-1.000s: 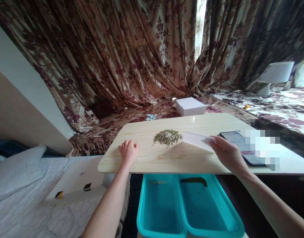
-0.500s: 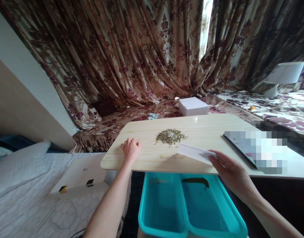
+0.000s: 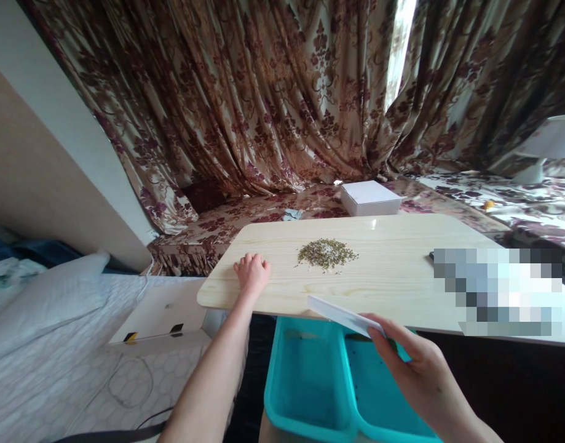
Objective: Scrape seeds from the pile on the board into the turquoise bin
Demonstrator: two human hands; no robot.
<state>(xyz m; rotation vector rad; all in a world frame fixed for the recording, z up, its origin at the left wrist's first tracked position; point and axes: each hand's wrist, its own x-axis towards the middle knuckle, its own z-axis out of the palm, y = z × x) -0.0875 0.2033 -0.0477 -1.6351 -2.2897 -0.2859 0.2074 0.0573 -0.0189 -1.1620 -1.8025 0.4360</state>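
On the light wooden table (image 3: pixel 282 237) lies a loose pile of small green beans mixed with white grains (image 3: pixel 327 253). My left hand (image 3: pixel 253 271) rests on the tabletop left of the pile, its fingers curled in with nothing visible in them. My right hand (image 3: pixel 415 363) pinches one end of a thin, flat white strip (image 3: pixel 340 312) between thumb and fingers. The strip slants over the table's near edge, apart from the pile. Just below that edge sits a teal two-compartment bin (image 3: pixel 310 424); the right compartment is partly hidden by my right hand.
A dark-edged flat object, mostly blurred out (image 3: pixel 494 283), lies on the table's right side. Behind the table are a white box (image 3: pixel 372 198) and a pale blue cloth (image 3: pixel 292 214). A lamp (image 3: pixel 552 138) stands far right, and a bed (image 3: pixel 42 344) is on the left.
My right hand has drawn the white strip back toward me and left, away from the pile, over the bin's edge. The left hand stays put on the table; the view has shifted slightly.
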